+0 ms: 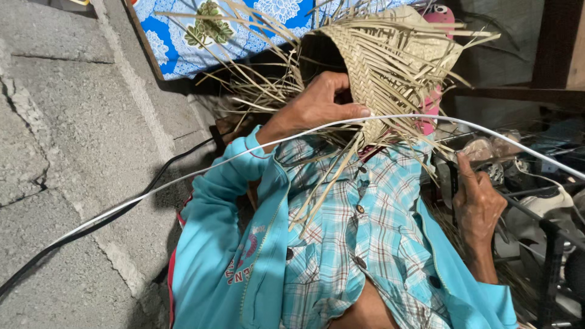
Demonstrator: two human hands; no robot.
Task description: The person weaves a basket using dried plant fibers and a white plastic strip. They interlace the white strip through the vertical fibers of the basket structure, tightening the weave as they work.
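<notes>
A half-woven basket of pale dried palm strips (pixel 390 61) rests on my lap, its mouth turned toward me and loose strip ends sticking out all around. My left hand (pixel 317 106) grips its near rim, with the thumb lying along the lower edge. My right hand (pixel 478 204) is lower on the right, apart from the basket. Its fingers are curled around a thin dark strip (pixel 454 183) with the thumb pointing up along it. I wear a turquoise jacket (pixel 225 244) over a plaid shirt (pixel 359 231).
A white cable (pixel 183 176) and a black cable (pixel 79 234) run across the cracked concrete floor (pixel 67 122) on the left. A blue patterned cloth (pixel 201 30) lies at the top. Dark metal parts and clutter (pixel 542 201) crowd the right side. A pink object (pixel 436 103) shows behind the basket.
</notes>
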